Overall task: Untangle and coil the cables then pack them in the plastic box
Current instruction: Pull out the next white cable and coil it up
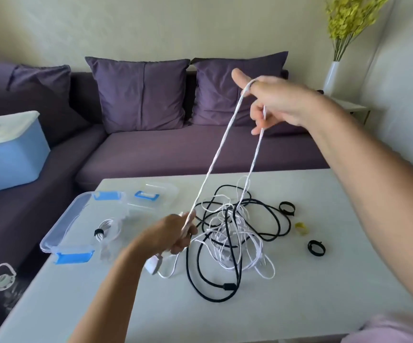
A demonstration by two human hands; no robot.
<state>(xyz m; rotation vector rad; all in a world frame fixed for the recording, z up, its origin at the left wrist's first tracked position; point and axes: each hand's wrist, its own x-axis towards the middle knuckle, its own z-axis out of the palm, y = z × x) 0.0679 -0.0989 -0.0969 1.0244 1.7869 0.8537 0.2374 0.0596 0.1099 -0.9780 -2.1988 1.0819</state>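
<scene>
White table [324,280]: black cable [229,286] tangled through white cable [215,157]; strap rings [315,247] beside.

White cable [213,164] partly inside L fist [173,231]; blue bin [9,157] edge-cropped

bright soft daylight, bowed edges

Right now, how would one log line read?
phase: untangling; left hand: grips white cable; right hand: holds its loop raised; black cable: tangled on table; plastic box: open, one tied coil inside
</scene>
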